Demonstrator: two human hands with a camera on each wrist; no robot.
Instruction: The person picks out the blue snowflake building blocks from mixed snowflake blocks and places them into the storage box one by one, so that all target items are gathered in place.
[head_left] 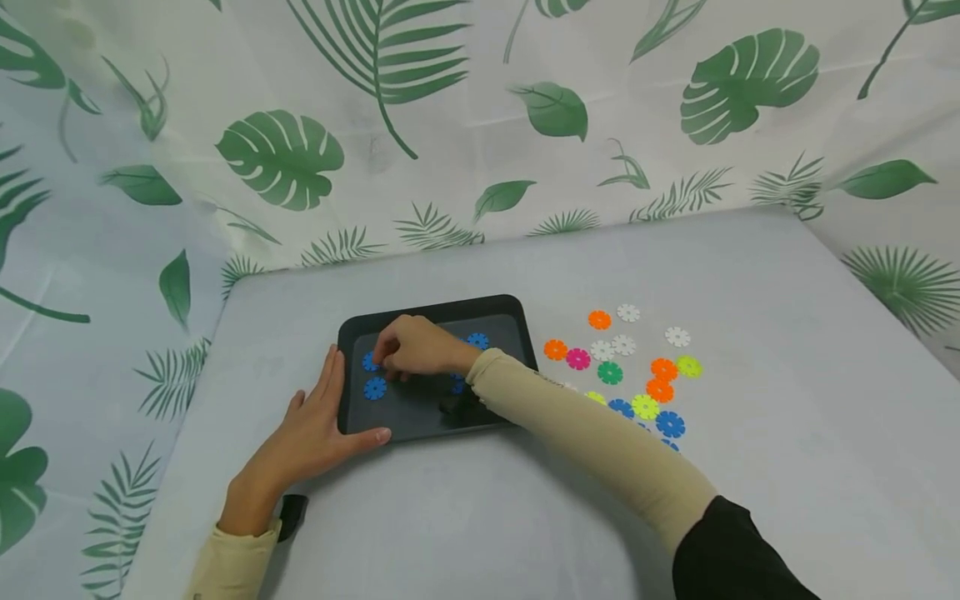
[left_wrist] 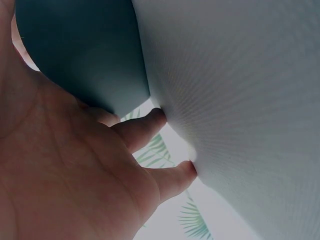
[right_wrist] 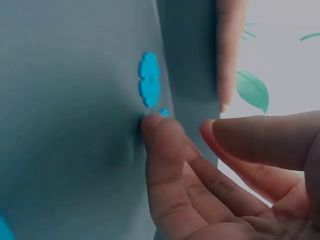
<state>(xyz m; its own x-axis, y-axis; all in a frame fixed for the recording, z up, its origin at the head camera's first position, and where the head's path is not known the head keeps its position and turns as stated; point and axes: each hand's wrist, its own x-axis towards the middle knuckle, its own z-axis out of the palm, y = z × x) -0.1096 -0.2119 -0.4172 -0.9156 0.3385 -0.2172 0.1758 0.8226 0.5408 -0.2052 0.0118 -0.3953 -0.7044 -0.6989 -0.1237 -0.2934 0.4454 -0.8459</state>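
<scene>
A dark rectangular tray (head_left: 420, 425) lies on the table with several blue flower-shaped discs in it. My left hand (head_left: 318, 433) is spread at its left end, fingers along the outer wall and thumb at the near corner. In the left wrist view, two fingertips of this hand rest on the table beside the tray (left_wrist: 95, 50). My right hand (head_left: 420, 346) reaches over the tray with bent fingers. Its fingertips (right_wrist: 165, 132) are right at a blue disc (right_wrist: 164, 112), mostly hidden behind them, and the thumb stands apart. A nearer blue disc (right_wrist: 149, 80) lies flat beside it.
Right of the tray, loose flower discs are scattered on the table: orange (head_left: 599, 320), white (head_left: 628, 313), pink (head_left: 578, 359), green (head_left: 610, 372), yellow (head_left: 689, 367) and blue (head_left: 670, 424). The right forearm passes over some. A leaf-print cloth (head_left: 450, 167) hangs behind the table.
</scene>
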